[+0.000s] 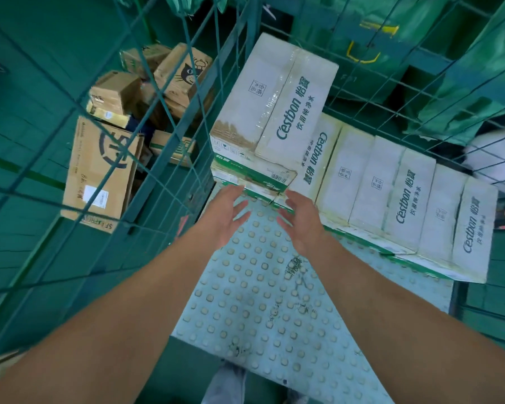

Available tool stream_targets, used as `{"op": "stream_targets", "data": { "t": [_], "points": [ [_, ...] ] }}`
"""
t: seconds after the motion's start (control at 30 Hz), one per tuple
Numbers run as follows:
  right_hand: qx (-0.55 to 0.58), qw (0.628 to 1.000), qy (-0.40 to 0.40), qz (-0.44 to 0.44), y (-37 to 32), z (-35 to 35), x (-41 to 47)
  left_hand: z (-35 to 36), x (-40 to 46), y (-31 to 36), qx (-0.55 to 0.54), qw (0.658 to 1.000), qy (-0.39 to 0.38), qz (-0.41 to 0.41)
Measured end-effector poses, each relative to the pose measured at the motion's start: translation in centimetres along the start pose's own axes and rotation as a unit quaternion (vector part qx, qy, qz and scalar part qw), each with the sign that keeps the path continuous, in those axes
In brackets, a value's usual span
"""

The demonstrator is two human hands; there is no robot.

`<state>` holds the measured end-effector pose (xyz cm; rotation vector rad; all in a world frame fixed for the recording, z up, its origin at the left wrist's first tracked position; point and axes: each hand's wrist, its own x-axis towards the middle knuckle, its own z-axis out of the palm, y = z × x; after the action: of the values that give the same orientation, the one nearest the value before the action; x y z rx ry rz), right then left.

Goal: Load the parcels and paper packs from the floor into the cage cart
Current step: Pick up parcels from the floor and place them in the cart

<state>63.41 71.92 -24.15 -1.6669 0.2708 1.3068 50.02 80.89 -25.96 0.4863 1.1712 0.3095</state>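
Observation:
A stack of white C'estbon cartons [274,106] stands at the far left corner inside the cage cart, on its studded floor [263,298]. A row of the same cartons [403,193] lies to the right along the cart's mesh side. My left hand [226,212] and my right hand [299,220] reach forward with fingers spread, just short of the stack's lower front edge, holding nothing. Brown cardboard parcels [105,170] lie beyond the green mesh wall [169,158] on the left.
More brown parcels [181,74] are piled behind the mesh at the back left. Green sacks [475,91] hang outside the cart at the right. My shoes show at the bottom edge, at the cart's open front.

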Motion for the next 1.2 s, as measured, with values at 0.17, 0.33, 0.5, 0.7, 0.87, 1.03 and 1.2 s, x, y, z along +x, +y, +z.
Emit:
{"op": "stream_targets", "data": {
  "t": [0.17,0.33,0.5,0.7,0.87,1.03,1.2],
  "points": [
    [0.019,0.998,-0.054,0.017,3.1,-0.7,-6.0,-1.3,-7.0,-3.5,-0.052,0.998,0.025,0.005],
    [0.034,0.994,-0.098,0.041,5.9,-2.7,-13.8,-1.9,-16.5,-7.8,-0.093,0.995,0.042,0.017],
    [0.046,0.989,-0.133,0.043,7.4,-6.8,-22.8,-1.2,-27.0,-11.6,-0.118,0.99,0.072,0.039],
    [-0.029,0.977,-0.205,0.044,10.2,-11.4,-32.9,-0.5,-40.3,-16.6,-0.119,0.984,0.107,0.076],
    [-0.12,0.952,-0.274,0.059,14.5,-11.1,-38.1,-3.4,-47.5,-21.2,-0.159,0.966,0.177,0.102],
    [-0.234,0.91,-0.334,0.075,19.3,-8.5,-41.5,-7.3,-51.6,-24.8,-0.245,0.926,0.26,0.124],
    [-0.34,0.863,-0.369,0.055,22.6,-4.8,-44.5,-11.3,-54.7,-26.8,-0.335,0.878,0.314,0.135]
  ]
}}
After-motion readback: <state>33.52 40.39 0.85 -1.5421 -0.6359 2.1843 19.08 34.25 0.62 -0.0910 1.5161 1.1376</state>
